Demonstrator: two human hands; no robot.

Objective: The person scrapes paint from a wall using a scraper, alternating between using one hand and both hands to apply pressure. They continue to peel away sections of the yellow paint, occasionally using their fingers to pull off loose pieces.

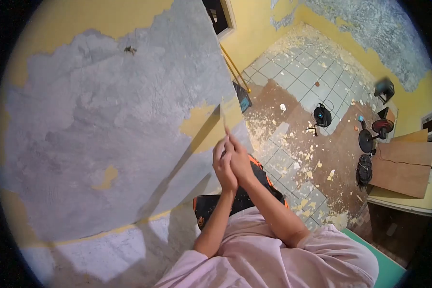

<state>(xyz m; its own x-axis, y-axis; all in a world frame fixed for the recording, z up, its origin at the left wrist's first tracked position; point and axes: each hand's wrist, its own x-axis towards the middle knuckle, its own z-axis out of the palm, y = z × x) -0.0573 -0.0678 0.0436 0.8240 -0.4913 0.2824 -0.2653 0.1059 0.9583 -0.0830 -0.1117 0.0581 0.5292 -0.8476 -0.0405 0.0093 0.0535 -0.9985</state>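
Both of my hands are clasped together in front of me, close to the wall. My left hand (224, 174) and my right hand (240, 157) are wrapped round the handle of a scraper (226, 126), most of which is hidden by the fingers. Its thin blade points away from me and meets a patch of yellow paint (201, 120) in this view. Around that patch, the wall (144, 96) is mostly bare grey, with yellow paint along its upper and left borders.
Paint flakes (302, 163) litter the tiled floor (293, 72). A black round device (322, 115), a fan (382, 127), a dark bag (365, 169) and a wooden board (402, 169) stand to the right. A green surface (377, 257) lies beside me, lower right.
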